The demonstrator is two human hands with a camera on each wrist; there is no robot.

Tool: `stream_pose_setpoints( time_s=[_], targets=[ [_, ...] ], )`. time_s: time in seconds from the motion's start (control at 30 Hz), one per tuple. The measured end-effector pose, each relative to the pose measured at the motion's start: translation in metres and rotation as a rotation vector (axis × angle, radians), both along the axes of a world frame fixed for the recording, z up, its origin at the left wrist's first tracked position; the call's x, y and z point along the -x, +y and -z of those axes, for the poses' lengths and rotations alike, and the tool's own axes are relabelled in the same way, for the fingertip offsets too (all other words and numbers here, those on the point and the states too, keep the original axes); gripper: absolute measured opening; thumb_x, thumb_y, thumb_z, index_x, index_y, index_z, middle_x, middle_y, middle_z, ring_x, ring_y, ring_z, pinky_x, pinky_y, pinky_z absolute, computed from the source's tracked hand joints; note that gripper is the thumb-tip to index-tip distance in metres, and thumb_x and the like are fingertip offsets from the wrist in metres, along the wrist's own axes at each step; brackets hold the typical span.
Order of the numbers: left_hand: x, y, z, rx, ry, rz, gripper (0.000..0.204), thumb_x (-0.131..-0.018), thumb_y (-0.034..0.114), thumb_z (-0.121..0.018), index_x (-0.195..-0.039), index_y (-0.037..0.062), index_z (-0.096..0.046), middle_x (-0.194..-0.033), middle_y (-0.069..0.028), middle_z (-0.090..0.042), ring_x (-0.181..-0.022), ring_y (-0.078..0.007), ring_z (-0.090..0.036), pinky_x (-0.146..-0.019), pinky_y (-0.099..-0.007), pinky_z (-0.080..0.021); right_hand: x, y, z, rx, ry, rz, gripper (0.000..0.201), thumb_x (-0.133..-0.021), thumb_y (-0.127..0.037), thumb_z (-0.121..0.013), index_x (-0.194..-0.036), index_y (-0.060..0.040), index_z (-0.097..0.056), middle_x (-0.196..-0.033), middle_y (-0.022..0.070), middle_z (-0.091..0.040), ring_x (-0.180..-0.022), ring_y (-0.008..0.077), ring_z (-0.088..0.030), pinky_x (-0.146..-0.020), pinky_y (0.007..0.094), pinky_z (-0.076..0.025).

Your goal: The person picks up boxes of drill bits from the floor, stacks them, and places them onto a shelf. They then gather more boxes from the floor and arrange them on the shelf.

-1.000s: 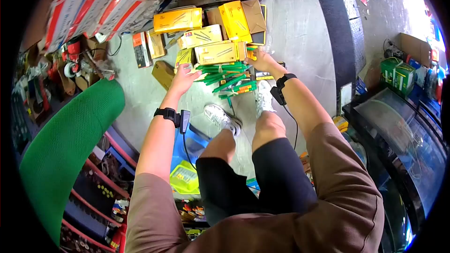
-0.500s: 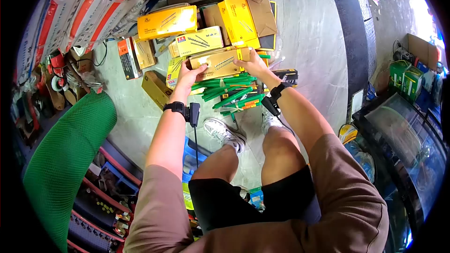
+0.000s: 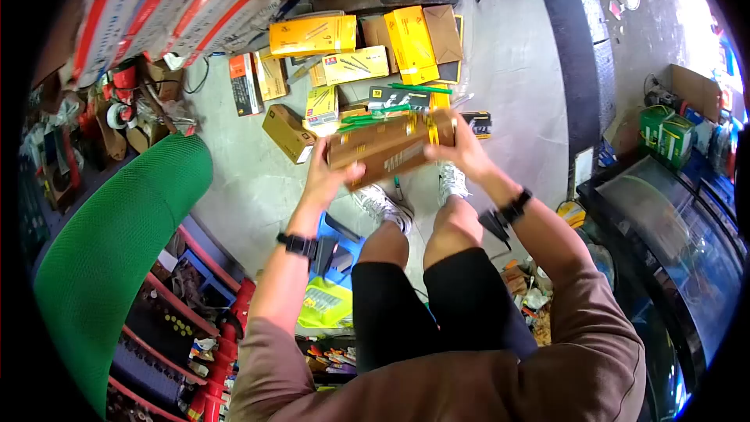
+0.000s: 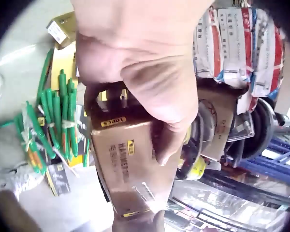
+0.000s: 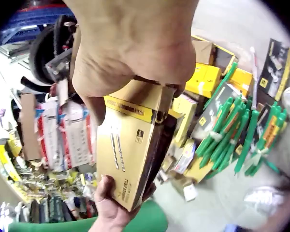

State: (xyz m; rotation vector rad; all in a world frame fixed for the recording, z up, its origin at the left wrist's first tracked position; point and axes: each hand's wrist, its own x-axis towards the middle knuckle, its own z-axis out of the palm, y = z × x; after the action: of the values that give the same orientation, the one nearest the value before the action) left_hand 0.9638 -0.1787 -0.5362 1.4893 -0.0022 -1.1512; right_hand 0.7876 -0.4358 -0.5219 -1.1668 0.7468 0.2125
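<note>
I hold a long brown-gold cardboard box [image 3: 391,147] up off the floor, one hand at each end. My left hand [image 3: 334,174] grips its left end, thumb over the front. My right hand [image 3: 455,141] grips the right end with its yellow band. In the left wrist view the box [image 4: 130,164] runs away from the left hand [image 4: 152,92]. Seen from the right wrist, the right hand [image 5: 135,53] clasps the top of the box [image 5: 128,150] and the left hand [image 5: 113,205] holds the far end. Bundles of green tubes [image 3: 380,114] lie on the floor beneath.
Several yellow boxes [image 3: 312,35] lie on the concrete floor beyond the tubes. A green mesh chair back [image 3: 117,242] is at the left, red-white packages [image 3: 180,0] at the top left, a glass case [image 3: 680,227] at the right. My shoes [image 3: 380,205] stand under the box.
Both hands reached to the box on the green tubes, took hold of its ends, and have lifted it off the pile toward my body.
</note>
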Motion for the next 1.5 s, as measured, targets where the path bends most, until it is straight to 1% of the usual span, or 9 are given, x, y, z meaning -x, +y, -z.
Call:
stream_pose_setpoints(
  time_s=[0.33, 0.6, 0.8, 0.87, 0.97, 1.03, 1.13, 1.17, 1.5],
  targets=[
    [0.109, 0.151, -0.363, 0.139, 0.682, -0.048, 0.084, -0.065, 0.026, -0.083, -0.138, 0.004, -0.047, -0.128, -0.0091, -0.058, -0.122, -0.0247, -0.056, -0.106, -0.0377, -0.043, 0.072, 0.064, -0.415, -0.233, -0.157, -0.68, 0.089, -0.078, -0.035, -0.086, -0.149, -0.0058, -0.041, -0.132, 0.0123, -0.052, -0.115, 0.0229, -0.054, -0.096, 0.0344, -0.047],
    [0.162, 0.137, -0.514, 0.34, 0.303, -0.321, 0.114, -0.068, 0.058, -0.084, -0.154, 0.0029, -0.033, -0.135, -0.0116, -0.055, -0.125, -0.026, -0.055, -0.106, -0.0408, -0.047, 0.053, 0.07, -0.546, -0.328, -0.376, -0.707, 0.068, -0.081, -0.014, -0.086, -0.138, -0.002, -0.051, -0.117, 0.0064, -0.056, -0.11, 0.017, -0.059, -0.094, 0.0335, -0.052],
    [0.228, 0.125, -0.552, 0.502, 0.278, -0.574, 0.092, -0.085, 0.063, -0.063, -0.152, 0.0053, -0.038, -0.144, -0.0174, -0.053, -0.13, -0.0341, -0.054, -0.11, -0.0515, -0.043, 0.023, 0.045, -0.656, -0.327, -0.666, -1.037, 0.083, -0.079, -0.023, -0.088, -0.146, -0.0014, -0.044, -0.121, 0.0082, -0.047, -0.103, 0.0196, -0.061, -0.093, 0.0338, -0.053],
    [0.254, 0.071, -0.634, 0.615, 0.159, -0.562, 0.063, -0.1, 0.054, -0.05, -0.142, 0.0064, -0.049, -0.134, -0.0148, -0.06, -0.121, -0.0298, -0.06, -0.101, -0.0427, -0.052, 0.022, 0.039, -0.687, -0.246, -0.83, -1.215, 0.083, -0.075, -0.021, -0.091, -0.143, -0.0043, -0.046, -0.115, 0.0088, -0.048, -0.094, 0.0194, -0.061, -0.085, 0.034, -0.053],
    [0.306, 0.044, -0.649, 0.164, 0.224, -0.762, 0.079, -0.093, 0.056, -0.048, -0.154, 0.0076, -0.035, -0.148, -0.0213, -0.048, -0.134, -0.0365, -0.051, -0.11, -0.0547, -0.045, 0.03, 0.044, -0.692, 0.131, -1.219, -1.177, 0.076, -0.075, -0.02, -0.091, -0.136, -0.0069, -0.047, -0.109, 0.01, -0.049, -0.087, 0.019, -0.059, -0.076, 0.033, -0.052],
    [0.341, 0.033, -0.655, 0.24, 0.196, -0.802, 0.078, -0.094, 0.052, -0.051, -0.155, 0.008, -0.033, -0.15, -0.0207, -0.047, -0.136, -0.0381, -0.048, -0.111, -0.0559, -0.043, 0.041, 0.05, -0.677, 0.02, -1.246, -1.135, 0.077, -0.071, -0.022, -0.093, -0.13, -0.0091, -0.047, -0.107, 0.0125, -0.051, -0.089, 0.02, -0.057, -0.071, 0.0319, -0.049],
    [0.402, 0.058, -0.542, 0.942, 0.518, -0.859, 0.083, -0.092, 0.048, -0.06, -0.155, 0.003, -0.031, -0.154, -0.0234, -0.041, -0.137, -0.0388, -0.047, -0.115, -0.0552, -0.037, 0.046, 0.056, -0.692, 0.083, -1.637, -1.018, 0.094, -0.057, -0.029, -0.098, -0.139, -0.0213, -0.052, -0.116, 0.0125, -0.052, -0.099, 0.028, -0.055, -0.078, 0.0397, -0.05],
    [0.402, 0.04, -0.615, 0.711, 0.45, -0.951, 0.081, -0.092, 0.047, -0.061, -0.153, 0.0008, -0.035, -0.151, -0.0241, -0.044, -0.135, -0.0391, -0.049, -0.115, -0.0534, -0.037, 0.05, 0.063, -0.694, 0.04, -1.722, -1.019, 0.092, -0.056, -0.033, -0.098, -0.138, -0.0257, -0.058, -0.126, 0.0135, -0.05, -0.107, 0.0304, -0.057, -0.082, 0.0395, -0.051],
    [0.474, 0.023, -0.596, 0.946, 0.379, -1.056, 0.072, -0.092, 0.047, -0.064, -0.146, 0.0036, -0.045, -0.138, -0.0205, -0.059, -0.121, -0.0337, -0.062, -0.104, -0.048, -0.05, 0.064, 0.109, -0.725, -0.393, -1.772, -1.49, 0.083, -0.061, -0.033, -0.095, -0.135, -0.0179, -0.059, -0.139, 0.0205, -0.053, -0.119, 0.0373, -0.06, -0.096, 0.0462, -0.053]
  ],
)
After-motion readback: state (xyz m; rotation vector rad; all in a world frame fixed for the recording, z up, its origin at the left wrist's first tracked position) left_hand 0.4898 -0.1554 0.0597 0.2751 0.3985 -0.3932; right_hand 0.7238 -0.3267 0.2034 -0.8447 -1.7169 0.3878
